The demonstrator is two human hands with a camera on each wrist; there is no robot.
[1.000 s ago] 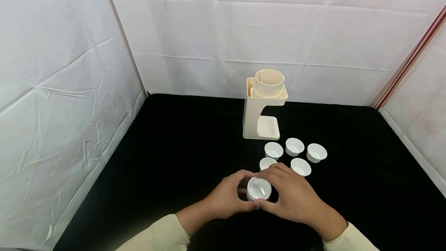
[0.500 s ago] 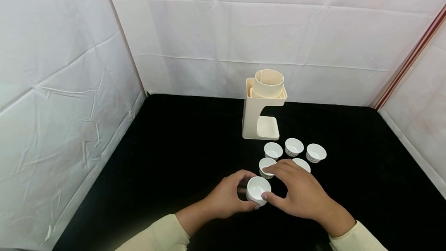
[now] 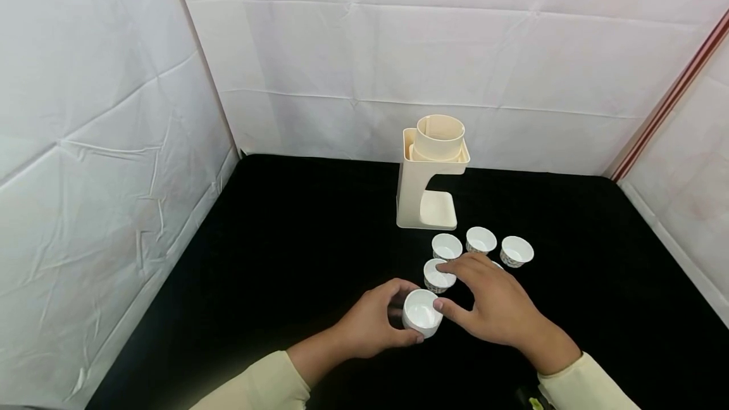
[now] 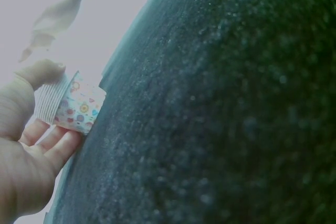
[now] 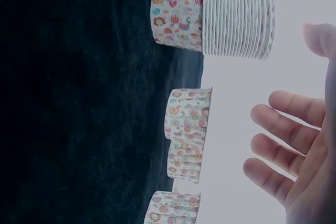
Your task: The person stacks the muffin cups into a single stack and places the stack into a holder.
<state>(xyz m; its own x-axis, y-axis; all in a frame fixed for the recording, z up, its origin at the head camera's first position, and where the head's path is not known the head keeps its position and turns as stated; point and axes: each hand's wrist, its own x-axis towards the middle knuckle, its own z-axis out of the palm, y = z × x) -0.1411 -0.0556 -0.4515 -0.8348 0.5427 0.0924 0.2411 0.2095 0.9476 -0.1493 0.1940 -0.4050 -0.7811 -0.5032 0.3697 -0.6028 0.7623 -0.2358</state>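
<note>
A stack of nested paper baking cups (image 3: 421, 314), with ridged white rims and a colourful print, stands upright on the black cloth. My left hand (image 3: 370, 323) holds it from the left, thumb and fingers around its side, as the left wrist view also shows with the printed stack (image 4: 79, 104). Just right of the stack, my right hand (image 3: 494, 304) is spread with nothing in it. Its thumb overlaps the stack's rim in the head view, while the right wrist view shows the fingers (image 5: 286, 124) apart from the cups. A single baking cup (image 3: 435, 278) sits just behind the stack.
Farther back are more single cups: one (image 3: 447, 247) behind the nearest, one (image 3: 481, 240) at the middle, one (image 3: 517, 250) at the right. Another is mostly hidden by my right hand. A cream-coloured stand (image 3: 411, 195) with a round holder on top stands behind them.
My right hand has come away from the stack, shifting right and slightly back, and its fingers have spread. The left hand and the cups stay in place.
</note>
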